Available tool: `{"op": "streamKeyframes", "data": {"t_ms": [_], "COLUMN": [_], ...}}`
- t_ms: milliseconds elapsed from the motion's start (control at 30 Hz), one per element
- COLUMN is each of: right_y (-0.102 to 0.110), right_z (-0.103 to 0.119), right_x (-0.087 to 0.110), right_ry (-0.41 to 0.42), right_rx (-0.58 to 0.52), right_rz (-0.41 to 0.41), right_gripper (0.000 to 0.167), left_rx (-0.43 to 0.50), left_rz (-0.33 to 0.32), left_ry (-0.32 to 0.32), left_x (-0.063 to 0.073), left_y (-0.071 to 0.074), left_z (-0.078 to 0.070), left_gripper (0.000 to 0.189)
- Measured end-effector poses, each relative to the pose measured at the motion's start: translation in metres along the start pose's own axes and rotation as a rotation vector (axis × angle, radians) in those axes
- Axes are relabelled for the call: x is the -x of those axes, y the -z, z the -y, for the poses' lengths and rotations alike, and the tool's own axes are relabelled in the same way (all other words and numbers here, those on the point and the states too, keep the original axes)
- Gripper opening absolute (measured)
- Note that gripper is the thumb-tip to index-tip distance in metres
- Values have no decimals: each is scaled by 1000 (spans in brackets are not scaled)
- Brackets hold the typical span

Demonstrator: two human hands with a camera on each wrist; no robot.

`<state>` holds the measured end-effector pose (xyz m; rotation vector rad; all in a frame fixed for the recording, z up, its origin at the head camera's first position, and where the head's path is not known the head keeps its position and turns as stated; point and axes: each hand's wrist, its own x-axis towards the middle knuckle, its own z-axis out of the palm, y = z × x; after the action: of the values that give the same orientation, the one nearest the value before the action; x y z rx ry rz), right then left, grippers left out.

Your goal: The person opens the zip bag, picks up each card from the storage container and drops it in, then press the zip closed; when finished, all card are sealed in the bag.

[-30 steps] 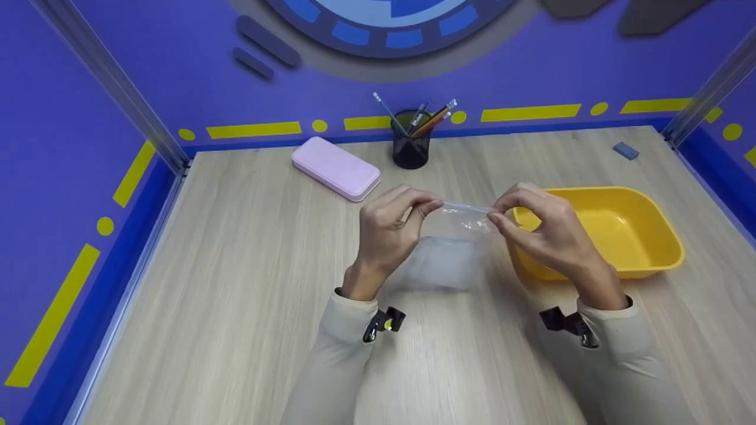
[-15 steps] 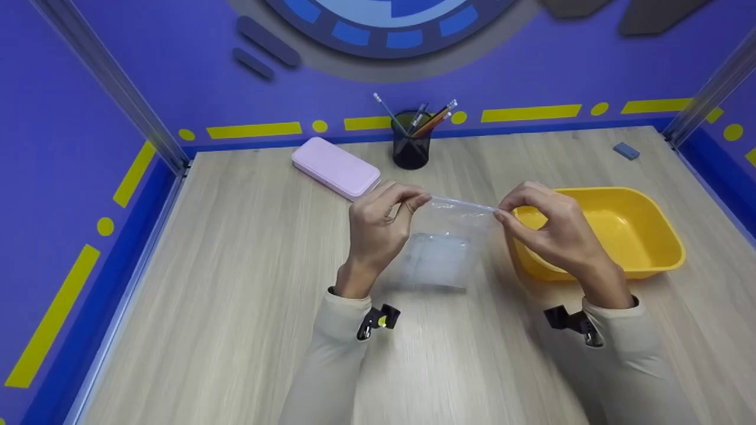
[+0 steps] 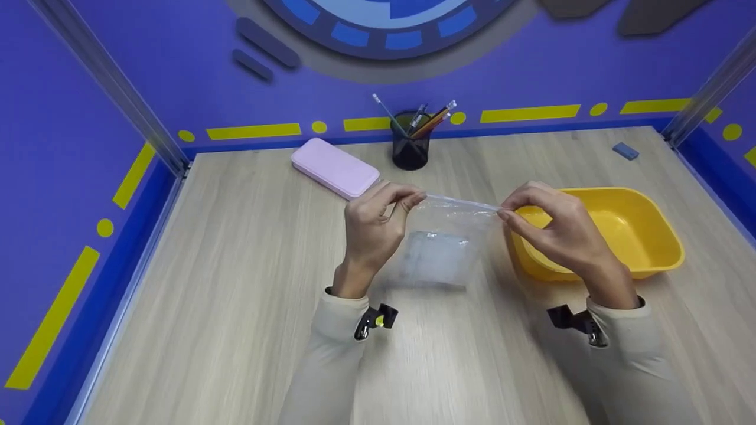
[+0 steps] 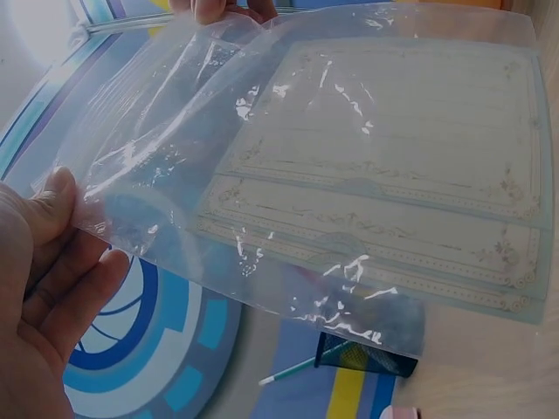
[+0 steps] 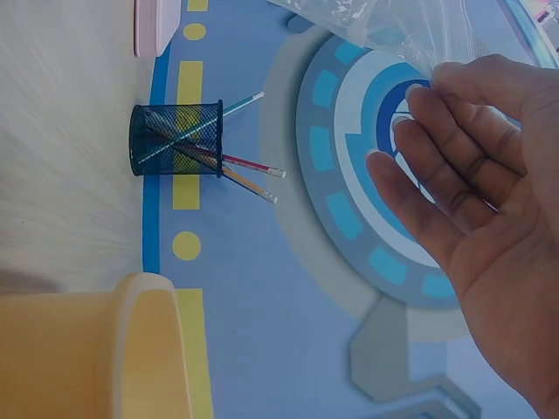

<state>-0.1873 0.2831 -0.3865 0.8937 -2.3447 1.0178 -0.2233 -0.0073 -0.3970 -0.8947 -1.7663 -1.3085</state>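
Observation:
A clear zip bag (image 3: 455, 221) is stretched between both hands over the table, its opening edge at the top. Inside its lower part lie pale cards (image 3: 440, 260); the left wrist view shows these cards (image 4: 393, 131) with ornate printed borders, overlapping each other. My left hand (image 3: 375, 230) pinches the bag's upper left corner between thumb and fingers. At the upper right corner, my right hand (image 3: 555, 230) pinches the edge with thumb and index finger. In the right wrist view its other fingers (image 5: 406, 192) are loosely bent, and only a corner of the bag (image 5: 384, 26) shows.
Beyond the right hand stands a yellow plastic tub (image 3: 626, 236), partly covered by that hand. A pink case (image 3: 335, 167) lies behind the left hand. A black mesh cup (image 3: 410, 147) with pencils stands at the back wall. A small blue eraser-like block (image 3: 625, 151) lies far right.
The hands have drawn apart, the left going left and the right slightly right. The bag's top edge is now wider and straighter, with both corners still pinched.

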Motion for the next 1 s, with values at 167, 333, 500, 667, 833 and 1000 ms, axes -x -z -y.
{"op": "streamKeyframes", "data": {"t_ms": [167, 333, 500, 667, 833, 1000], "right_y": [1, 1, -1, -2, -4, -9], "right_z": [0, 0, 0, 1, 2, 5], "right_x": [-1, -1, -2, -3, -3, -3], "right_ry": [19, 29, 35, 37, 12, 32], "right_rx": [13, 33, 60, 72, 71, 49], "right_rz": [-8, -14, -31, -42, -82, -167], "right_gripper": [22, 21, 19, 20, 19, 14], "left_rx": [-8, -12, -18, -18, -29, -73], "left_rz": [-6, -1, 32, 60, 108, 139], "left_ry": [2, 4, 33, 64, 72, 87], "left_x": [0, 1, 1, 1, 1, 1], "left_y": [1, 2, 4, 9, 13, 17], "left_z": [1, 2, 5, 6, 9, 11], "left_gripper": [5, 5, 6, 6, 7, 7]}}
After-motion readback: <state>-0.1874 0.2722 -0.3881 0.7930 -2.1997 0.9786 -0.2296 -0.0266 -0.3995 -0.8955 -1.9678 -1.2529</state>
